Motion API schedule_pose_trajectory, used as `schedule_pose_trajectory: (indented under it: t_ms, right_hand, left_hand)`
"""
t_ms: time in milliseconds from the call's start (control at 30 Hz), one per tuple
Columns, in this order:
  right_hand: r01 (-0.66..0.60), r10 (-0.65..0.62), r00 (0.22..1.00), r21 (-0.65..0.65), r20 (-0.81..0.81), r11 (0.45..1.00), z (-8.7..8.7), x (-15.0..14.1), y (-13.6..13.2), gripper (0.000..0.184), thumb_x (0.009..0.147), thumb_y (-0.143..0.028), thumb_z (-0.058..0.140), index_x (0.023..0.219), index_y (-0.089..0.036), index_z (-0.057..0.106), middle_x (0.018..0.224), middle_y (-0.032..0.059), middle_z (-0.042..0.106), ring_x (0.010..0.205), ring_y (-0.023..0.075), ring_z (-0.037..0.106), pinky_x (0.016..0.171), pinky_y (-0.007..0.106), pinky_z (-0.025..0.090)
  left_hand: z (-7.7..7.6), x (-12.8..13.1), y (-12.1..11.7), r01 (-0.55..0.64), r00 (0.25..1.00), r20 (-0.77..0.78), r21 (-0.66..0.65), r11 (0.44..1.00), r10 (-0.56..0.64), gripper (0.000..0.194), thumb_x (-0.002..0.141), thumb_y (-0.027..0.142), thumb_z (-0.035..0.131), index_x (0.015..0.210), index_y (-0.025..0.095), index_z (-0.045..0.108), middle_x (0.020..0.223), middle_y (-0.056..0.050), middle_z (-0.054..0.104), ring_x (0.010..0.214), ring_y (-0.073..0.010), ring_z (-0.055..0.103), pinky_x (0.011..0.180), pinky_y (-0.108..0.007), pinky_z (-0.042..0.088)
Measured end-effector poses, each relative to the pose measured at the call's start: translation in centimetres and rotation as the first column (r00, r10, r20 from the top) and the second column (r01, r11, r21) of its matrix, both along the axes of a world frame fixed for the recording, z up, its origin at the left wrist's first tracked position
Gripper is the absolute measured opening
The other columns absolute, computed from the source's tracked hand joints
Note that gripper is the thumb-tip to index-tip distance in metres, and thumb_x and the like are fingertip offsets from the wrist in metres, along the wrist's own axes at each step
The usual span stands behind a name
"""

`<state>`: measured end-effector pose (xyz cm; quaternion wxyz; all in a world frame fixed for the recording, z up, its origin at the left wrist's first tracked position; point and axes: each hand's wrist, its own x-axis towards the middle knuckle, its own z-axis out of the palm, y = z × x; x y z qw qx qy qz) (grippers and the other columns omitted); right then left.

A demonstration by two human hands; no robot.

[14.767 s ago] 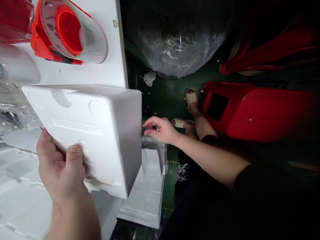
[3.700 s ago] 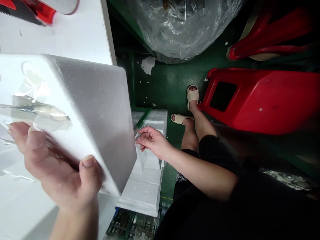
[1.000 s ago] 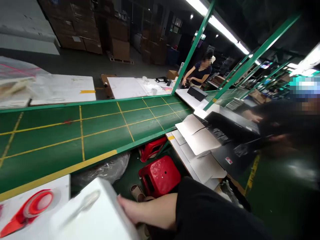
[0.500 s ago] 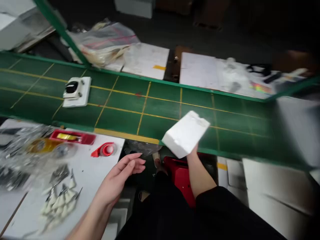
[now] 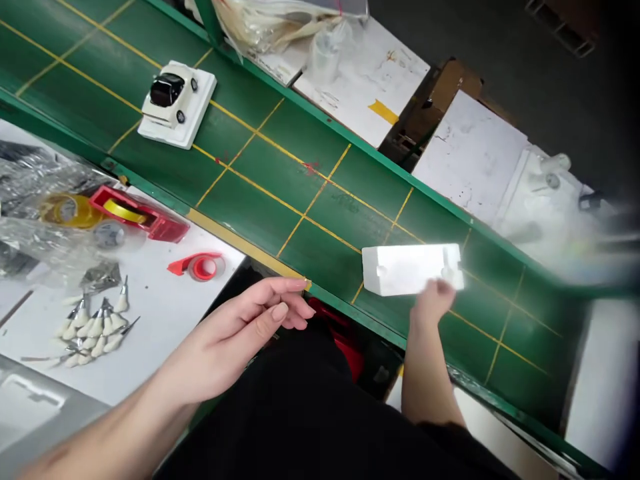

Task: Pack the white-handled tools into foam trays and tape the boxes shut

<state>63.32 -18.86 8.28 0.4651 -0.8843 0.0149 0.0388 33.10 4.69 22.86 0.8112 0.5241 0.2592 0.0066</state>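
Observation:
A white foam block point(image 5: 407, 267) with notched edges is over the green belt point(image 5: 280, 177) on the right. My right hand point(image 5: 436, 300) is closed at its near right corner; the fingertips are partly hidden and slightly blurred. Nothing is in my left hand point(image 5: 265, 313), which hovers by the belt's near edge with fingers apart. Farther left on the belt, a white model car point(image 5: 169, 93) with a dark roof stands on a white foam base point(image 5: 200, 113), away from both hands.
On the white table point(image 5: 165, 320) at left lie a red tape dispenser point(image 5: 167, 228), a small red tape holder point(image 5: 203, 267), yellow tape point(image 5: 70, 210) and several white pointed pieces point(image 5: 97, 327). White boards point(image 5: 365, 80) and plastic bags line the belt's far side, behind a green rail.
My right hand has carried the foam block rightward, turning it more level over the belt. My left hand stays open. The camera view has tilted, so the belt now slopes down to the right.

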Motion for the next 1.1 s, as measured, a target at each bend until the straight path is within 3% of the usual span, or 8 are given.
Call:
schedule_pose_trajectory:
  t_ms: [67, 200, 300, 433, 667, 933, 1033, 1100]
  right_hand:
    - [-0.25, 0.256, 0.965, 0.102, -0.051, 0.963, 4.2, -2.3, 3.4, 0.026, 0.089, -0.043, 0.063, 0.102, -0.02, 0.065, 0.081, 0.0015, 0.062, 0.071, 0.0159, 0.06, 0.068, 0.032, 0.056]
    - [-0.889, 0.942, 0.336, 0.335, 0.012, 0.313, 12.8, -8.7, 11.3, 0.023, 0.09, -0.034, 0.069, 0.11, -0.023, 0.068, 0.102, 0.0049, 0.068, 0.082, 0.015, 0.065, 0.074, 0.031, 0.057]
    - [-0.946, 0.987, 0.131, 0.308, 0.096, 0.096, 16.5, -12.7, 14.6, 0.018, 0.089, -0.029, 0.071, 0.106, -0.022, 0.069, 0.099, 0.0029, 0.07, 0.079, 0.0132, 0.065, 0.073, 0.029, 0.057]
    - [-0.937, 0.98, 0.184, 0.314, 0.073, 0.153, 17.2, -15.9, 15.4, 0.014, 0.09, -0.03, 0.072, 0.1, -0.021, 0.068, 0.092, 0.0015, 0.074, 0.077, 0.0128, 0.069, 0.072, 0.027, 0.058]
    - [-0.965, 0.985, 0.035, 0.261, 0.17, -0.011, 17.5, -20.1, 17.3, 0.005, 0.092, -0.023, 0.07, 0.09, -0.02, 0.067, 0.103, 0.0035, 0.077, 0.089, 0.0155, 0.074, 0.078, 0.028, 0.061]
    - [-0.942, 0.774, -0.295, -0.305, 0.56, -0.139, 17.4, -24.0, 18.3, 0.016, 0.086, -0.012, 0.07, 0.092, -0.026, 0.072, 0.116, 0.007, 0.068, 0.105, 0.0225, 0.064, 0.086, 0.038, 0.055]
    - [-0.988, 0.894, -0.152, -0.042, 0.421, -0.148, 14.3, -23.9, 18.7, 0.007, 0.087, -0.018, 0.072, 0.088, -0.025, 0.072, 0.11, 0.0063, 0.064, 0.1, 0.0203, 0.063, 0.081, 0.035, 0.055]
    - [-0.953, 0.986, 0.086, 0.3, 0.144, 0.04, 10.4, -22.8, 19.6, 0.012, 0.085, -0.029, 0.076, 0.082, -0.021, 0.068, 0.105, 0.005, 0.064, 0.088, 0.0164, 0.064, 0.074, 0.032, 0.055]
  left_hand:
    - [0.3, -0.2, -0.1, 0.027, 1.0, 0.014, 0.051, 0.998, -0.028, 0.036, 0.106, 0.032, 0.046, 0.14, 0.03, 0.056, 0.118, -0.005, 0.07, 0.107, -0.0165, 0.069, 0.095, -0.026, 0.055]
    - [1.2, -1.2, -0.1, 0.13, 0.991, -0.011, 0.314, 0.94, -0.133, 0.04, 0.105, 0.032, 0.048, 0.145, 0.03, 0.049, 0.125, -0.005, 0.069, 0.112, -0.0178, 0.068, 0.098, -0.028, 0.054]
    - [2.5, -2.8, -0.1, 0.17, 0.985, -0.072, 0.573, 0.802, -0.157, 0.047, 0.102, 0.032, 0.053, 0.148, 0.028, 0.045, 0.135, -0.008, 0.066, 0.113, -0.0203, 0.068, 0.099, -0.032, 0.054]
    - [3.4, -5.9, -0.1, 0.132, 0.991, -0.104, 0.721, 0.68, -0.083, 0.051, 0.101, 0.033, 0.053, 0.151, 0.025, 0.042, 0.137, -0.01, 0.066, 0.11, -0.0224, 0.07, 0.099, -0.034, 0.054]
    - [3.1, -11.3, -0.8, -0.084, 0.991, -0.036, 0.593, 0.801, 0.131, 0.05, 0.102, 0.035, 0.054, 0.151, 0.031, 0.047, 0.131, -0.006, 0.069, 0.104, -0.0223, 0.071, 0.092, -0.03, 0.055]
    - [2.4, -15.3, -1.4, -0.409, 0.882, 0.108, -0.31, 0.858, 0.459, 0.043, 0.099, 0.046, 0.057, 0.128, 0.016, 0.067, 0.109, -0.016, 0.072, 0.101, -0.0258, 0.069, 0.081, -0.036, 0.058]
    - [1.3, -16.1, -1.6, -0.488, 0.84, 0.043, -0.381, 0.786, 0.542, 0.046, 0.097, 0.043, 0.062, 0.136, 0.02, 0.064, 0.129, -0.017, 0.066, 0.112, -0.0279, 0.066, 0.085, -0.038, 0.057]
    - [0.8, -16.6, -1.7, -0.589, 0.779, -0.025, -0.368, 0.719, 0.626, 0.048, 0.096, 0.04, 0.065, 0.14, 0.023, 0.061, 0.144, -0.016, 0.058, 0.116, -0.0273, 0.064, 0.085, -0.037, 0.056]
